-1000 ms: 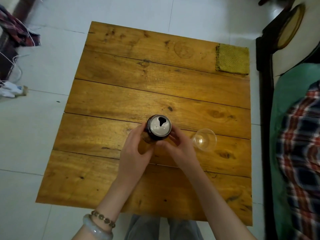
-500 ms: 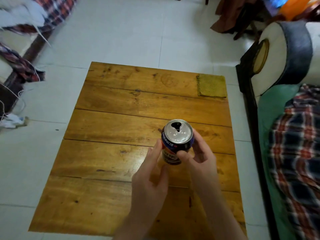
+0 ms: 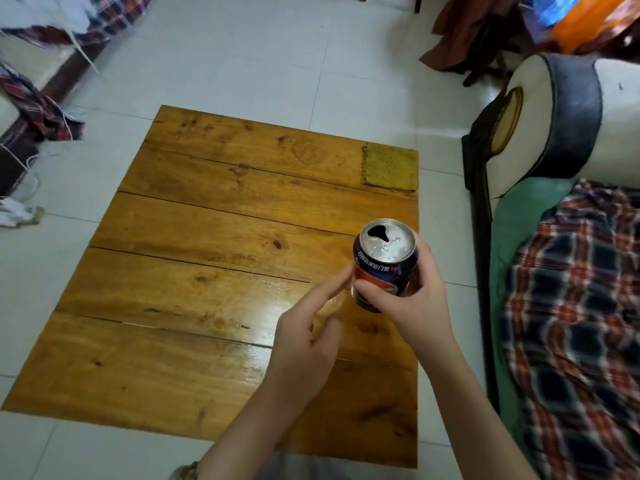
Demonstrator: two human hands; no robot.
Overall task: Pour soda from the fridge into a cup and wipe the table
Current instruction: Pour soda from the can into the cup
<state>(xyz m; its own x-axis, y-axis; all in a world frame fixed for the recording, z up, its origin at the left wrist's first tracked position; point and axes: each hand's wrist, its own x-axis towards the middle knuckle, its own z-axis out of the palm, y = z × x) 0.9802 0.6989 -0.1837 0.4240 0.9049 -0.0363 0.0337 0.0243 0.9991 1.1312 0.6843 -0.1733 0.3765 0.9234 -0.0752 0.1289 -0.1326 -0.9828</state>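
right hand (image 3: 415, 306) grips open can (image 3: 384, 268) upright | left hand (image 3: 304, 344) just beside | cloth (image 3: 389, 168) on table (image 3: 173, 271) far corner

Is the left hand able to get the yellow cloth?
Probably yes. The cloth lies uncovered at the table's far right corner, and bare wood runs from the left hand to it. The can in the right hand is just right of that path, so reach past it.

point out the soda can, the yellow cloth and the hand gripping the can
soda can (image 3: 380, 270), head view, printed side wall
yellow cloth (image 3: 389, 168), head view, middle of its weave
right hand (image 3: 420, 304), head view, back of the hand
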